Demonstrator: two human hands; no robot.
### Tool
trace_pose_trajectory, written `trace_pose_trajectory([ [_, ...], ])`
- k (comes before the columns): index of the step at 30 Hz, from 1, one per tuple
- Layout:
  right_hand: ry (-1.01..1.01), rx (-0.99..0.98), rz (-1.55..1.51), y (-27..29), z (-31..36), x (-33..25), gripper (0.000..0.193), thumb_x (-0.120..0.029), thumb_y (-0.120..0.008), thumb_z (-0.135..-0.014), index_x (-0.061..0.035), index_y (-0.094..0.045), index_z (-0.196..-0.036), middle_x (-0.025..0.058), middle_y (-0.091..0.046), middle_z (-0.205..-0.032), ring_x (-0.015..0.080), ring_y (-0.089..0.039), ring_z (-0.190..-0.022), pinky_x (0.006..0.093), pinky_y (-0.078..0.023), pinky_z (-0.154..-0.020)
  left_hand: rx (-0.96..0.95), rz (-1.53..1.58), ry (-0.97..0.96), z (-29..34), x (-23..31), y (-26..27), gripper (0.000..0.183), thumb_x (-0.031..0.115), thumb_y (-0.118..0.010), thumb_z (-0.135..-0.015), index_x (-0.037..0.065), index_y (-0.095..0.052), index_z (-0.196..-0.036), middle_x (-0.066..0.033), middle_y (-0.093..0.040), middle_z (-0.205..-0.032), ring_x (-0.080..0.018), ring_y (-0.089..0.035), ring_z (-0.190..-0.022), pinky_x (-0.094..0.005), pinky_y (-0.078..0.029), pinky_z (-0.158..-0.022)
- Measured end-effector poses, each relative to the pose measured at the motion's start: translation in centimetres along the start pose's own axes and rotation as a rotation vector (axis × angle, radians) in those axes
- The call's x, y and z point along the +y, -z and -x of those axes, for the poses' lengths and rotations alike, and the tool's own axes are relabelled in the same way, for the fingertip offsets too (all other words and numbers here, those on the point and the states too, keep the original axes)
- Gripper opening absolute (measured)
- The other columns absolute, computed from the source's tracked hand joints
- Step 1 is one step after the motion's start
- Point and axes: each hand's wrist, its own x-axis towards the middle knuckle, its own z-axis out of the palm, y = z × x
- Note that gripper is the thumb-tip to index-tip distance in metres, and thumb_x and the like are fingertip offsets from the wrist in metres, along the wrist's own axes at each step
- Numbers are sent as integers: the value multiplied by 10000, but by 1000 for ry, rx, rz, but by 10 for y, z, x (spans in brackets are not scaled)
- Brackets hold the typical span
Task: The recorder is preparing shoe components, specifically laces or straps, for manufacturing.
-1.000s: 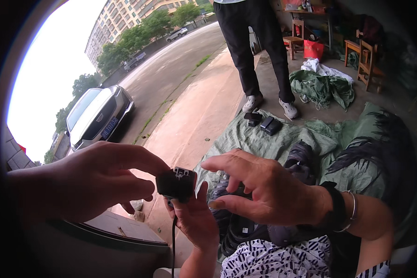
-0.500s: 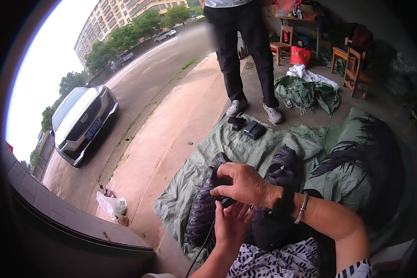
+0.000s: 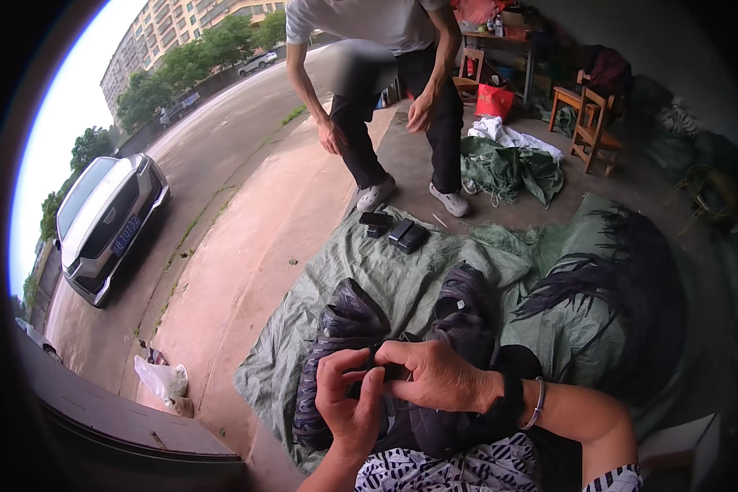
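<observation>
My left hand (image 3: pixel 348 398) and my right hand (image 3: pixel 443 377) meet in front of me, fingertips pinched together. Whatever sits between them is small and dark, and it blends into the dark things behind. On the left, a long row of dark layered pieces (image 3: pixel 348 316), soft and cloth-like, lies on a green woven sheet (image 3: pixel 295 324). A second dark row (image 3: pixel 465 295) lies beyond my right hand. My right wrist carries a black band (image 3: pixel 513 398) and a bracelet (image 3: pixel 538 403).
A person (image 3: pixel 369 25) stands bent at the sheet's far edge, near small black devices (image 3: pixel 407 235). A large heap of dark strips (image 3: pixel 623 279) lies at the right. Also around are a crumpled green sack (image 3: pixel 508 168), a wooden chair (image 3: pixel 594 131), a white plastic bag (image 3: pixel 160 377) and a parked car (image 3: pixel 111 221).
My left hand has come up from under the right, and its fingers now pinch beside the right hand's. The person opposite has bent forward, arms lowered. The view has shifted somewhat.
</observation>
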Motion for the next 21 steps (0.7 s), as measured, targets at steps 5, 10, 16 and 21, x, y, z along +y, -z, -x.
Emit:
trace_pose_trajectory([
  [5,-154,-168,-281,18,14,9,235,-133,-719,-778,-30,-540,-890,-27,-505,-734,47,-466,-694,232,-400,-597,80,314,232,-12,-8,1,189,184,-577,-927,2,-603,-968,-43,-620,-885,-96,-600,-760,-227,-507,-638],
  [10,-323,-234,-579,37,27,25,141,-105,-669,-844,-32,-568,-778,-18,-561,-806,45,-521,-787,202,-403,-720,126,718,490,-34,-24,18,205,224,-529,-950,27,-569,-991,-60,-638,-831,-129,-642,-736,-257,-562,-577],
  [16,-348,-118,-746,34,26,24,110,-121,-638,-873,-31,-599,-824,-2,-624,-827,57,-557,-849,209,-432,-781,-31,486,445,-20,-16,2,331,203,-524,-948,34,-478,-1229,-102,-618,-1035,-120,-626,-823,-250,-527,-710],
  [21,-367,-141,-707,34,26,35,118,-138,-647,-864,-43,-609,-805,-9,-604,-860,63,-538,-927,228,-397,-861,-336,460,394,-10,-25,-3,906,87,-700,-758,114,-129,-1460,-151,-459,-1317,-201,-478,-1185,-365,-376,-992],
])
